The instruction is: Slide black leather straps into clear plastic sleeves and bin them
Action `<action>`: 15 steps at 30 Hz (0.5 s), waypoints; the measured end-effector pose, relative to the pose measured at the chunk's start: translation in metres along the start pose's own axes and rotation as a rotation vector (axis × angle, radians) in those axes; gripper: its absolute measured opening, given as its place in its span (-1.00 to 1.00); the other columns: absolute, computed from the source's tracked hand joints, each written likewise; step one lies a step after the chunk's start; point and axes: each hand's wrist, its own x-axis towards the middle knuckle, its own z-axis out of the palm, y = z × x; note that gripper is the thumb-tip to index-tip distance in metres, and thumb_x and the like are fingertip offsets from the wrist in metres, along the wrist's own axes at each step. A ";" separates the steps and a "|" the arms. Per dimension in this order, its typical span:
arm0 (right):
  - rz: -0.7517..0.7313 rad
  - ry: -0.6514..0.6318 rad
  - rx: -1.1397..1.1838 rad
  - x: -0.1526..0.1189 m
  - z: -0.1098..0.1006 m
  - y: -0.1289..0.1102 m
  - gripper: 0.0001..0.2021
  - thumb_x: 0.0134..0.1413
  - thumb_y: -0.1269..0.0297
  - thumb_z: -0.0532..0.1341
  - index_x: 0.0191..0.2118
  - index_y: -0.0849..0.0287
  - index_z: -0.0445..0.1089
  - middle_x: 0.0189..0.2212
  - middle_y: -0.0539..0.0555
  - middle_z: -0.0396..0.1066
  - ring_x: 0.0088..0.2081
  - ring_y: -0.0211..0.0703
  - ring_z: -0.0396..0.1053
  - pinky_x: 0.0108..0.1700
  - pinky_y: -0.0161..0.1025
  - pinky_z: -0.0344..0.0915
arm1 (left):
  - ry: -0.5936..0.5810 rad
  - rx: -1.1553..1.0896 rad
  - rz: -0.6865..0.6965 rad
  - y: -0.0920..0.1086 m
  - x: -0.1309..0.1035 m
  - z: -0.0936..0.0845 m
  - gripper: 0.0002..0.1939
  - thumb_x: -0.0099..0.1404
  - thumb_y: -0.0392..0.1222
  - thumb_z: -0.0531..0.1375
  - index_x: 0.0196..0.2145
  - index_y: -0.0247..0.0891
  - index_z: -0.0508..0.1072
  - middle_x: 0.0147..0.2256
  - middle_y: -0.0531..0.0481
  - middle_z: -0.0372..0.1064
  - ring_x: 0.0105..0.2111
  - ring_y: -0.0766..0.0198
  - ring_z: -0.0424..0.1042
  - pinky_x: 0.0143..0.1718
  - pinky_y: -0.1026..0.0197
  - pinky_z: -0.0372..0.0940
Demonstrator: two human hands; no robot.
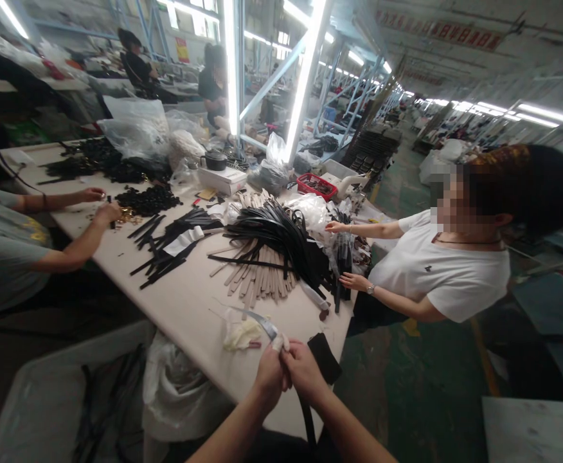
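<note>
At the lower centre of the frame, a narrow strip (pixel 266 327) is pinched by the left hand (pixel 270 372) and the right hand (pixel 304 370) (their fingers are close together), near a black piece (pixel 325 357).

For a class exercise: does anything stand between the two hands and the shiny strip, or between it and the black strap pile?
Nothing visible separates the left hand or right hand from the shiny strip. Toward the black straps, fanned beige straps lie between.
</note>
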 end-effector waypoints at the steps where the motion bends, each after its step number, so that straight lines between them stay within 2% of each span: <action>1: 0.010 -0.008 0.016 0.000 -0.001 0.002 -0.48 0.14 -0.23 0.12 -0.43 0.22 0.31 -0.70 -0.04 0.32 -0.75 -0.32 0.23 -0.70 -0.40 0.05 | -0.024 -0.026 -0.028 -0.002 0.001 -0.001 -0.65 0.30 0.06 0.19 -0.19 -0.31 0.44 -0.61 0.03 0.38 -0.79 0.33 0.23 -0.74 0.29 0.14; 2: 0.027 -0.021 0.033 -0.001 -0.002 0.005 -0.48 0.13 -0.23 0.12 -0.41 0.22 0.31 -0.69 -0.04 0.32 -0.76 -0.33 0.21 -0.71 -0.40 0.04 | -0.049 -0.078 -0.055 0.000 0.003 -0.003 -0.65 0.32 0.03 0.18 -0.14 -0.32 0.44 -0.54 -0.04 0.44 -0.72 0.27 0.34 -0.68 0.26 0.23; 4: 0.062 -0.041 0.046 -0.004 -0.006 0.012 -0.51 0.14 -0.20 0.10 -0.36 0.23 0.32 -0.69 -0.04 0.34 -0.78 -0.35 0.17 -0.71 -0.41 -0.01 | -0.051 -0.221 -0.092 0.011 0.010 -0.005 -0.68 0.35 -0.02 0.14 -0.10 -0.33 0.43 -0.35 -0.18 0.53 -0.47 0.13 0.53 -0.42 0.13 0.42; 6: 0.085 -0.038 0.024 -0.008 -0.009 0.018 -0.53 0.17 -0.15 0.09 -0.32 0.24 0.33 -0.69 -0.03 0.36 -0.78 -0.36 0.14 -0.70 -0.42 -0.06 | 0.012 -0.309 -0.095 0.022 0.017 -0.005 -0.74 0.38 -0.06 0.11 -0.17 -0.33 0.43 -0.26 -0.25 0.54 -0.30 0.08 0.57 -0.18 0.04 0.43; 7: 0.092 -0.030 0.010 -0.008 -0.010 0.019 -0.54 0.18 -0.14 0.08 -0.31 0.25 0.33 -0.68 -0.03 0.37 -0.78 -0.36 0.13 -0.70 -0.42 -0.07 | 0.039 -0.306 -0.091 0.023 0.019 -0.003 -0.75 0.38 -0.07 0.11 -0.21 -0.32 0.43 -0.26 -0.25 0.54 -0.27 0.08 0.57 -0.15 0.03 0.43; 8: 0.094 -0.020 -0.004 -0.008 -0.010 0.019 -0.55 0.19 -0.12 0.08 -0.33 0.24 0.33 -0.68 -0.02 0.37 -0.77 -0.36 0.13 -0.70 -0.41 -0.08 | 0.055 -0.276 -0.081 0.021 0.020 -0.001 -0.76 0.37 -0.07 0.12 -0.24 -0.32 0.43 -0.27 -0.25 0.54 -0.28 0.08 0.57 -0.17 0.06 0.43; 10: 0.072 0.012 -0.026 -0.007 -0.010 0.017 -0.55 0.21 -0.12 0.07 -0.39 0.23 0.32 -0.69 -0.01 0.36 -0.76 -0.36 0.13 -0.69 -0.40 -0.06 | 0.053 -0.171 -0.044 0.007 0.016 0.005 -0.72 0.34 -0.02 0.16 -0.25 -0.32 0.45 -0.34 -0.22 0.53 -0.39 0.11 0.55 -0.36 0.15 0.42; 13: -0.001 0.077 -0.040 -0.007 -0.009 0.013 -0.53 0.23 -0.13 0.08 -0.40 0.23 0.34 -0.71 -0.04 0.30 -0.75 -0.35 0.15 -0.69 -0.40 -0.03 | 0.033 -0.025 0.033 -0.016 0.006 0.008 -0.64 0.28 0.07 0.21 -0.23 -0.34 0.47 -0.50 -0.08 0.46 -0.66 0.26 0.39 -0.71 0.30 0.17; 15: -0.029 0.093 -0.044 -0.011 -0.009 0.017 -0.52 0.23 -0.15 0.08 -0.38 0.23 0.34 -0.71 -0.06 0.28 -0.76 -0.35 0.14 -0.69 -0.40 -0.03 | -0.010 -0.014 0.018 -0.018 0.005 0.005 -0.64 0.27 0.04 0.23 -0.17 -0.34 0.46 -0.52 -0.06 0.44 -0.71 0.29 0.33 -0.75 0.32 0.11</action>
